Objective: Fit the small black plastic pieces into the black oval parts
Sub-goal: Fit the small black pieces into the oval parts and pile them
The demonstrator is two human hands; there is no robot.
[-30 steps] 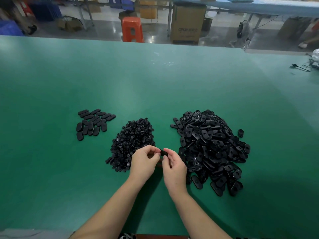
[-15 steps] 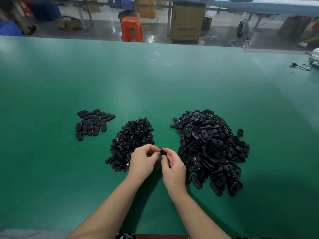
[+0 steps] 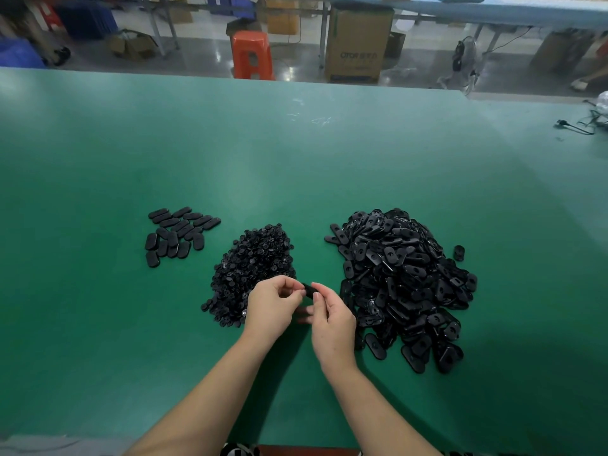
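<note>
Left hand [image 3: 270, 303] and right hand [image 3: 331, 319] meeting above green desk [image 3: 98, 340], fingers of both pinching one black oval plastic part [image 3: 308, 290], likely seating insert.

Small black plastic pieces [image 3: 253, 268] heaped at 11 o'clock, unfilled ovals [image 3: 401, 278] piled at 2, both lying within reach.

Finished ovals [image 3: 177, 233] lying apart, 10 o'clock.

Left hand [image 3: 273, 307] and right hand [image 3: 332, 320] pinch 1 black oval part [image 3: 308, 288] between 2 piles.

Factory workshop: green worktable [image 3: 296, 159], cardboard cartons [image 3: 358, 44], plastic stool [image 3: 251, 54].
</note>
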